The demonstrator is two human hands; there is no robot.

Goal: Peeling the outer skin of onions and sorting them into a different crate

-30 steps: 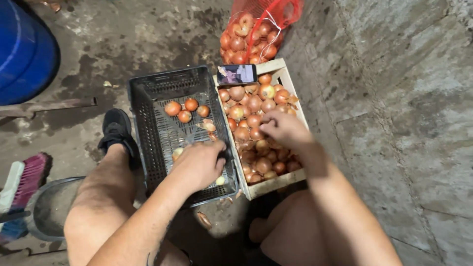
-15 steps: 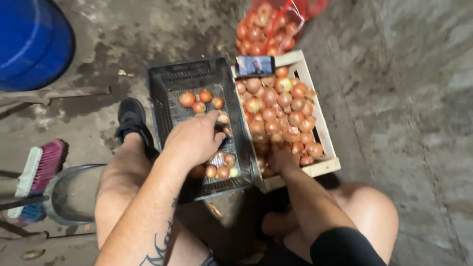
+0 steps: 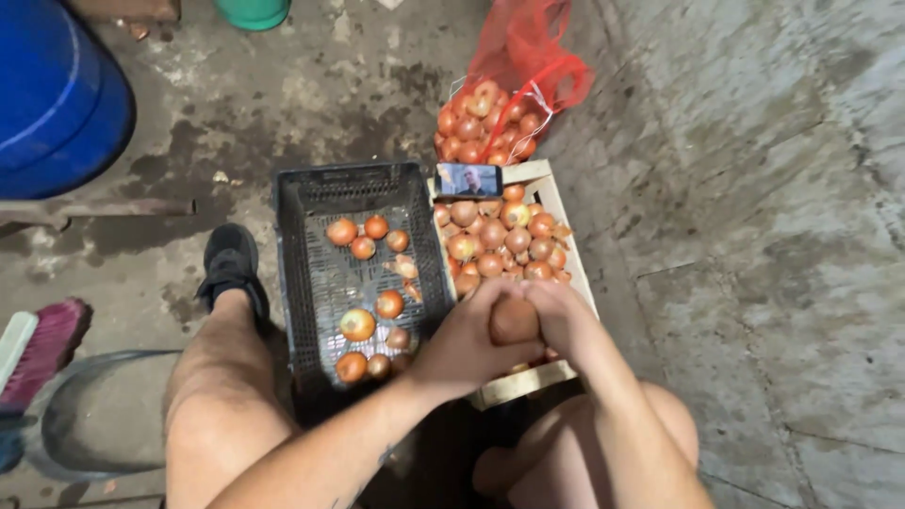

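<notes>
Both hands together over the near end of a wooden crate (image 3: 577, 283) of onions: left hand (image 3: 462, 344) and right hand (image 3: 566, 320) clamped, fingers curled, on one onion (image 3: 515, 320) held between them, above the crate's near edge. Just left of it, touching, a black plastic crate (image 3: 302, 273) with a few onions and loose skins on its floor. Propped at the wooden crate's far end, a phone (image 3: 468, 179); beyond that, a red mesh sack (image 3: 528, 57) spilling onions. Farther left, a blue barrel (image 3: 57, 94) and a brush (image 3: 42, 349).
</notes>
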